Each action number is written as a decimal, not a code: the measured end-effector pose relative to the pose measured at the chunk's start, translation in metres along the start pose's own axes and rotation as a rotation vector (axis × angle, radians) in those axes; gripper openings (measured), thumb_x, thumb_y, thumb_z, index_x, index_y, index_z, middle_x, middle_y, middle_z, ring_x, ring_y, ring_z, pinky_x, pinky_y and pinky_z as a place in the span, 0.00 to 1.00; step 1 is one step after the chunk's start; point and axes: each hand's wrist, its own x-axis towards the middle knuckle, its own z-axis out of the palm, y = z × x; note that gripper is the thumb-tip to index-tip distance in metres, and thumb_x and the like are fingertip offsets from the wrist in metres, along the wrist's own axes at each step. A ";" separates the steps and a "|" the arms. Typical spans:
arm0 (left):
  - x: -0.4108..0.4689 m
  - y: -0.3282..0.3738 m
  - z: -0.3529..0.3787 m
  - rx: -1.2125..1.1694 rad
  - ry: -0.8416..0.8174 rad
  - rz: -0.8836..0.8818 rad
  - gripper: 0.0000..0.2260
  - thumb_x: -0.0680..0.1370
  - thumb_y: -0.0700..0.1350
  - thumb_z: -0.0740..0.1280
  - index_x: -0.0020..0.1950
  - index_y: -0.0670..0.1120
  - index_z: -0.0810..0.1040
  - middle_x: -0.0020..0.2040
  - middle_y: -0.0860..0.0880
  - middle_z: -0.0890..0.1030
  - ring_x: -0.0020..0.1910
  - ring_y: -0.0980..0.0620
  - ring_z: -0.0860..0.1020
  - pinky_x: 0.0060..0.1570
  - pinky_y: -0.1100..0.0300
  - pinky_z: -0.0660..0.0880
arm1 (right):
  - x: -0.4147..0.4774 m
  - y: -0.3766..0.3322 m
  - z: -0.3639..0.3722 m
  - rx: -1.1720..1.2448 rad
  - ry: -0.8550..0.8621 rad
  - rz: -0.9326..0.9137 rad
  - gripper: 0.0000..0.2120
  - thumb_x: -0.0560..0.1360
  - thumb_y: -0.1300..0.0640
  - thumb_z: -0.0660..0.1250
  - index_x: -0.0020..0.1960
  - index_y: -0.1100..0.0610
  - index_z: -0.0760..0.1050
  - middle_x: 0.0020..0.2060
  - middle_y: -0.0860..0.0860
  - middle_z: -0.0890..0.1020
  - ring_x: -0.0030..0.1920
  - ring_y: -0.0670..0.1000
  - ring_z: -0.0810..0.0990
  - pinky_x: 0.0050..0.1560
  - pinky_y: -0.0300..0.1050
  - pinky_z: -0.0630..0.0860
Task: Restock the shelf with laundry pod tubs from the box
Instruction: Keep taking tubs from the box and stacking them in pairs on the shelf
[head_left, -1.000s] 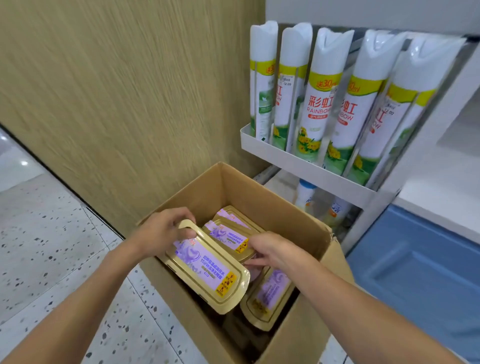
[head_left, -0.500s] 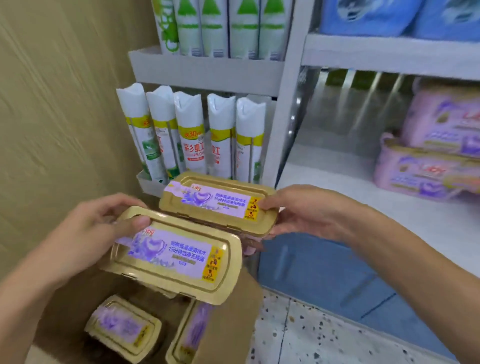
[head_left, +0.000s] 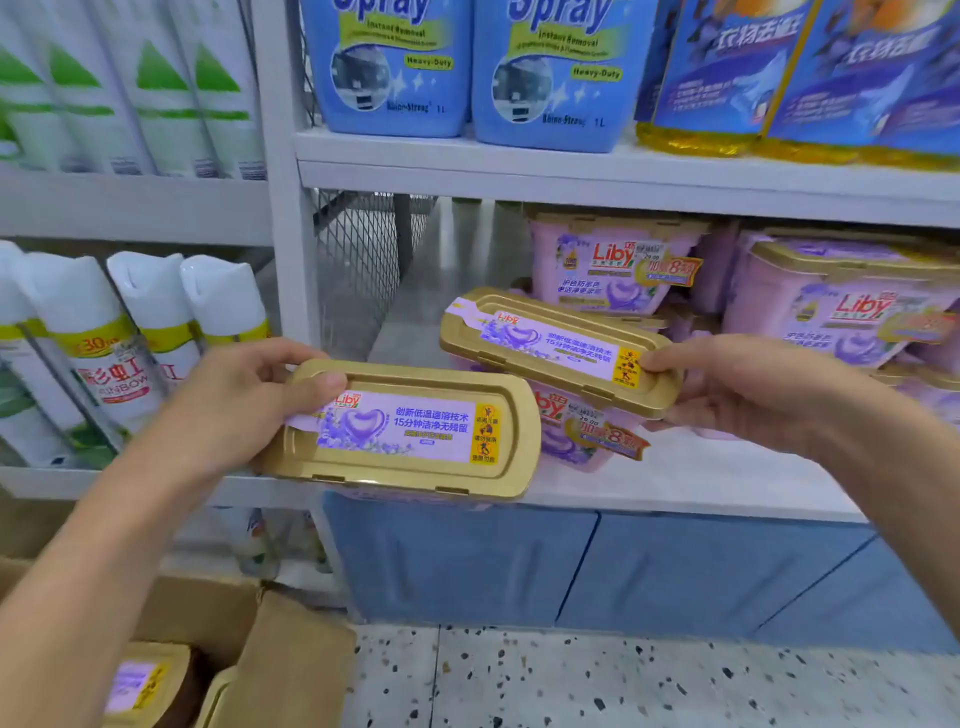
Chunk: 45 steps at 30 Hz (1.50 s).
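My left hand (head_left: 234, 400) grips the left end of a gold-lidded pink laundry pod tub (head_left: 410, 431), held in front of the white shelf (head_left: 675, 478) edge. My right hand (head_left: 737, 384) pinches the right end of a second tub (head_left: 556, 348), tilted and held over the shelf surface. More Liby pod tubs (head_left: 613, 265) are stacked on the shelf to the right and behind. The cardboard box (head_left: 280, 660) sits on the floor at lower left, with more gold-lidded tubs (head_left: 140, 686) inside.
White spray cans (head_left: 150, 322) fill the side rack at left. Blue spray refill bottles (head_left: 389, 67) stand on the shelf above. A wire mesh panel (head_left: 363, 265) backs the shelf's bare left part. Blue cabinet doors (head_left: 571, 566) and speckled floor (head_left: 571, 686) lie below.
Both hands lifted a tub each out of the box and carried them up and right to the shelf. The right tub now hangs over the shelf surface.
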 end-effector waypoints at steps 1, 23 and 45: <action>0.006 0.005 0.009 0.021 -0.003 -0.005 0.03 0.76 0.45 0.75 0.47 0.48 0.85 0.34 0.49 0.82 0.29 0.57 0.76 0.23 0.67 0.68 | 0.000 0.002 -0.011 -0.008 0.034 0.001 0.06 0.78 0.63 0.67 0.52 0.65 0.79 0.35 0.59 0.87 0.29 0.53 0.85 0.26 0.39 0.81; 0.026 0.001 0.108 -0.686 0.068 -0.276 0.07 0.75 0.48 0.71 0.47 0.46 0.84 0.45 0.43 0.87 0.37 0.48 0.82 0.44 0.54 0.73 | 0.031 0.105 -0.064 0.058 0.175 -0.365 0.31 0.66 0.28 0.70 0.56 0.51 0.80 0.48 0.44 0.85 0.42 0.49 0.80 0.46 0.44 0.76; -0.003 -0.029 0.143 -0.355 -0.164 0.126 0.23 0.63 0.36 0.84 0.53 0.47 0.80 0.44 0.28 0.80 0.38 0.54 0.84 0.45 0.59 0.78 | -0.023 0.026 -0.045 0.055 0.274 -0.919 0.26 0.59 0.58 0.82 0.56 0.55 0.83 0.54 0.54 0.87 0.57 0.58 0.85 0.60 0.62 0.79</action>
